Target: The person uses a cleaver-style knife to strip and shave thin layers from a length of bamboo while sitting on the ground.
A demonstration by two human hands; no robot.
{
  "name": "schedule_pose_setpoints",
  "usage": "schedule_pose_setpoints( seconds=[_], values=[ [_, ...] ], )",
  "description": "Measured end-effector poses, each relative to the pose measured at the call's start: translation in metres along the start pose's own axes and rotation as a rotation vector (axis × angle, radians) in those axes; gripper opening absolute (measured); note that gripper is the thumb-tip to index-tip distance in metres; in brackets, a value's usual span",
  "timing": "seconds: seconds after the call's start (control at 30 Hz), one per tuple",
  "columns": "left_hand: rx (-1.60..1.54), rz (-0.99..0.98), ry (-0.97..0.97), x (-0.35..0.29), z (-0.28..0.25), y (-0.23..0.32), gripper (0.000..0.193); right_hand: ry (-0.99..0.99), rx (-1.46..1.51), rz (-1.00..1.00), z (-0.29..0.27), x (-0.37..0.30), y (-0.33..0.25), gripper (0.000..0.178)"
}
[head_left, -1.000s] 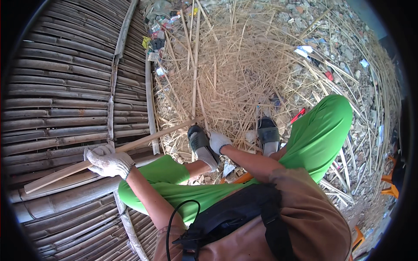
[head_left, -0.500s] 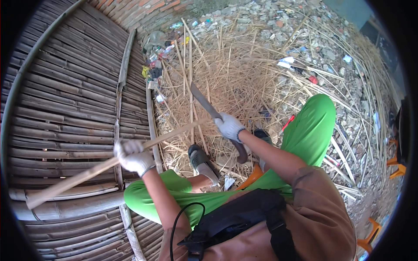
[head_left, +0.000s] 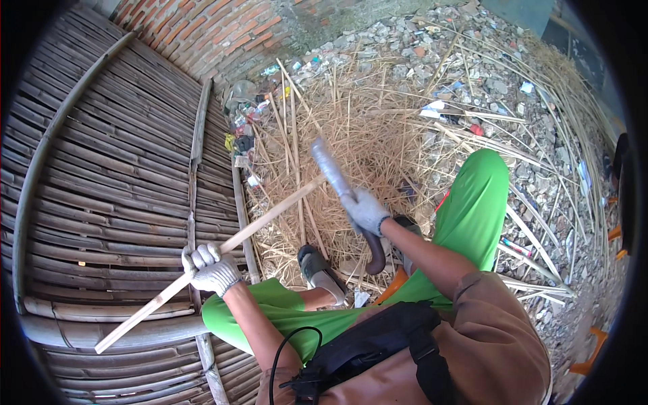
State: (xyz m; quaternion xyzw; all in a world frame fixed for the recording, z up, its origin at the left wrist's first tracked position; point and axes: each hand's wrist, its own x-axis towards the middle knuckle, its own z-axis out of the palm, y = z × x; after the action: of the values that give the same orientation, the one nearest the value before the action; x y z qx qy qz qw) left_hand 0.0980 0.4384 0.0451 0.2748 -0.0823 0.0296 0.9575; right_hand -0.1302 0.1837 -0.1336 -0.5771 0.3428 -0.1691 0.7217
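My left hand (head_left: 212,268), in a white knit glove, is closed around a long pale bamboo strip (head_left: 266,219). The strip slants from the lower left up to the middle. In my right hand (head_left: 366,210), also gloved in white, is a machete with a dark curved handle (head_left: 375,255) reaching back below the fist. Its blade (head_left: 327,160) is smeared by motion, pointing up and left. The blade overlaps the far end of the strip; I cannot tell whether they touch.
Dry shavings (head_left: 371,135) cover the ground ahead, with loose bamboo strips (head_left: 291,128) lying on them. A slatted bamboo wall (head_left: 121,202) stands close on the left, a brick wall (head_left: 202,34) behind. Rubble and litter (head_left: 496,88) spread to the right. My green-trousered knees flank the work.
The strip's near end has moved right and downward with my left hand. The machete has shifted right and its blade now stands steeper. The whole view has tilted slightly.
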Motion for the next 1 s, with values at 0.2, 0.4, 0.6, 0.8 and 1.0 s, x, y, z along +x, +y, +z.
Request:
schedule_pose_setpoints(
  seconds=[0.2,0.4,0.6,0.8,1.0],
  values=[
    [0.008,0.006,-0.038,0.0,-0.011,-0.012,0.021,-0.05,-0.04,0.012,0.0,-0.002,-0.013,0.029],
    [0.028,-0.053,0.022,-0.003,-0.014,-0.027,0.022,0.026,-0.195,-0.088,0.001,0.008,0.009,0.033],
    [0.067,-0.061,-0.021,-0.005,-0.009,-0.02,0.022,0.05,0.001,0.049,-0.012,0.012,-0.01,0.032],
    [0.005,-0.086,0.043,-0.003,-0.008,-0.02,0.019,-0.013,-0.046,0.023,-0.012,0.017,-0.002,0.034],
    [-0.012,-0.118,0.017,-0.004,-0.006,-0.025,0.029,-0.024,-0.135,-0.017,-0.007,0.009,-0.011,0.035]
  ],
)
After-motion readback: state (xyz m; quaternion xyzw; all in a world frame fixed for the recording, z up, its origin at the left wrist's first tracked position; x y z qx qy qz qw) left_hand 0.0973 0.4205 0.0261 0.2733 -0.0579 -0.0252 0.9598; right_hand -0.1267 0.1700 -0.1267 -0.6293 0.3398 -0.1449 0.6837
